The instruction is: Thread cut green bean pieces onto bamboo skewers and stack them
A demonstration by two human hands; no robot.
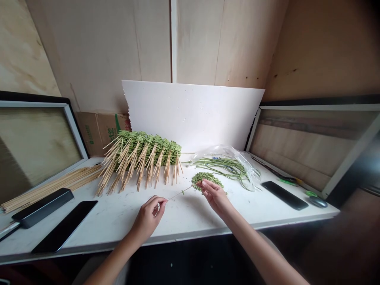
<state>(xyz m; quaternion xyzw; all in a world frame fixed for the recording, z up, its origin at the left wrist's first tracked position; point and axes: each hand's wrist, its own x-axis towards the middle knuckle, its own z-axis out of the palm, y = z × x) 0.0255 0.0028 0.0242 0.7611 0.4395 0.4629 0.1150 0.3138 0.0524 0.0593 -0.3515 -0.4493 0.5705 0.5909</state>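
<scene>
My left hand [151, 213] is closed in a pinch around the lower end of a thin bamboo skewer [174, 196]. Partway along the skewer sits one short green stem piece [183, 192], set crosswise. At the skewer's far end, my right hand [214, 194] pinches with thumb and forefinger; a small green stem piece appears to be at the fingertips, partly hidden by them. Just behind that hand lies a heap of cut green stem pieces [209, 178], which look like garlic scape. To the left, a big stack of filled skewers [145, 148] has its bare bamboo ends pointing toward me.
Long uncut green stems [222, 164] lie by a clear plastic bag [249, 170]. Bare skewers [56, 184], a black box-shaped device [44, 206] and a dark flat phone-like slab [67, 226] are at left. A phone [284, 195] and mouse [318, 202] lie right. A white board [192, 114] stands behind.
</scene>
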